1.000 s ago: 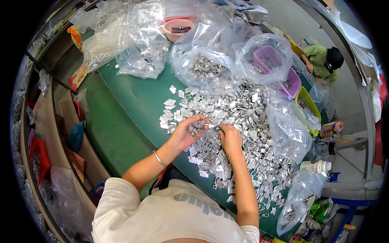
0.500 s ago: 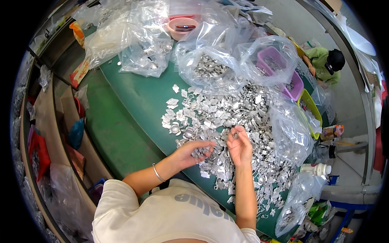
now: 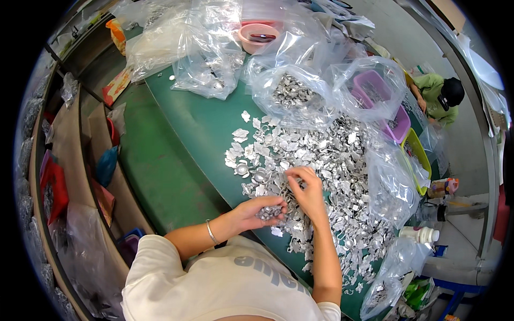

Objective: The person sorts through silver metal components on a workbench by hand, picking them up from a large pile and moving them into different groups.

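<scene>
A wide pile of small silver metal pieces [image 3: 342, 176], many leaf- or flower-shaped, covers much of the green table [image 3: 198, 123]. My left hand [image 3: 256, 213], palm up at the pile's near left edge, cups a handful of small metal pieces [image 3: 269, 212] with its fingers curled round them. Just above the pile is my right hand [image 3: 309, 193], back upward, the thumb and fingertips bent together toward the left. Anything between those fingertips is too small to make out. A few rounder pieces [image 3: 242, 169] lie at the pile's left side.
Clear plastic bags [image 3: 209, 67] crowd the far side, one bag [image 3: 292, 93] holding more pieces. A pink bowl [image 3: 249, 40], purple basket [image 3: 400, 125] and yellow-green basket [image 3: 423, 160] stand beyond. A white bottle [image 3: 420, 234] lies right. A person in green [image 3: 436, 96] sits far right.
My right hand has turned palm down and moved left over the pile, closer to my left hand. The left hand still cups its handful. The whole view has shifted slightly.
</scene>
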Demonstrator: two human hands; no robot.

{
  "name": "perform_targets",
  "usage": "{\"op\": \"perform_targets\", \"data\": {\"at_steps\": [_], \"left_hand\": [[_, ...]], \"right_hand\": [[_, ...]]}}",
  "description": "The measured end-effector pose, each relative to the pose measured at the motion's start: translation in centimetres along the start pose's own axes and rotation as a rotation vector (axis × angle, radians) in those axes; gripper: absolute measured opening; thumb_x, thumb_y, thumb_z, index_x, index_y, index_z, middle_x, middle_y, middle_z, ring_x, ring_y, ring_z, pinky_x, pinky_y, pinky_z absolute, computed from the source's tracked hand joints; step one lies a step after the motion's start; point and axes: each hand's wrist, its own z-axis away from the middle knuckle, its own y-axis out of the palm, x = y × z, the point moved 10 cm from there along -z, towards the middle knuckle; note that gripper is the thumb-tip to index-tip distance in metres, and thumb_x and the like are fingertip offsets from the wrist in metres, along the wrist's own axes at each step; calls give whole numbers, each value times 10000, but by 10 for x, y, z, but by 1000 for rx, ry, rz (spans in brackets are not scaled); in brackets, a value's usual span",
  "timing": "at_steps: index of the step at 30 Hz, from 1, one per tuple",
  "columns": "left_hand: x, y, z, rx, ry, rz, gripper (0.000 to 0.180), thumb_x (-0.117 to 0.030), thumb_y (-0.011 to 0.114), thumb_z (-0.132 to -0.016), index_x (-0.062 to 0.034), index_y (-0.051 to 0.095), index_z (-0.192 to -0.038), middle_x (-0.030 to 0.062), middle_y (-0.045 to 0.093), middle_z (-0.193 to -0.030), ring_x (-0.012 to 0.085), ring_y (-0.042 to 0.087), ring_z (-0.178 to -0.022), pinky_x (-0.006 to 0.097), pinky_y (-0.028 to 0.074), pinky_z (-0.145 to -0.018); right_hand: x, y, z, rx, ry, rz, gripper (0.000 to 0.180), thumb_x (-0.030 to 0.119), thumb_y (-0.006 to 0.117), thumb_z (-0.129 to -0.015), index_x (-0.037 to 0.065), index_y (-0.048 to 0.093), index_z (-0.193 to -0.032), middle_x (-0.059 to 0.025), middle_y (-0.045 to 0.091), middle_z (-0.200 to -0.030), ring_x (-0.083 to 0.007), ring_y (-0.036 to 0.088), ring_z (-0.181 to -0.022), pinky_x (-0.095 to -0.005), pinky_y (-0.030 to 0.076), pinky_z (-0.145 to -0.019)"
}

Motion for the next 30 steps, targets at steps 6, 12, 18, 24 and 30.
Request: {"op": "perform_targets", "data": {"at_steps": [6,12,18,24,30], "left_hand": [[-27,-20,26,-42,173,-84,242,-114,586,-856,13,586,-1062,40,546,-821,83,457,-645,172,321,-458],[-55,-49,43,-173,285,-186,223,-94,567,-855,10,609,-1048,17,561,-778,64,461,-586,170,311,-441],[-64,-46,41,-167,336,-92,217,-123,579,-839,4,605,-1014,27,551,-787,98,488,-655,181,316,-444],[-63,-50,39,-127,352,-21,222,-136,601,-834,-9,606,-1017,18,570,-834,95,518,-703,184,354,-493],[-128,-25,50,-276,751,-848,145,-112,632,-806,-31,647,-926,52,602,-803,105,546,-659,240,429,-506]], "right_hand": [[4,41,13,174,-232,629,366,158,673,-735,66,581,-1077,-74,504,-1210,-279,418,-1154,-419,331,-933],[-8,12,38,148,-130,485,320,147,644,-774,38,589,-1070,-104,555,-1157,-291,472,-1124,-385,385,-906],[15,14,-6,-6,-247,486,364,137,636,-780,50,555,-1124,-132,504,-1217,-327,441,-1157,-408,369,-937],[-4,39,7,122,-211,582,291,157,633,-785,63,590,-1057,-116,502,-1189,-380,430,-1140,-454,381,-917],[6,11,12,-59,-208,463,81,87,637,-761,44,638,-830,-73,627,-860,-268,571,-929,-384,405,-856]]}}
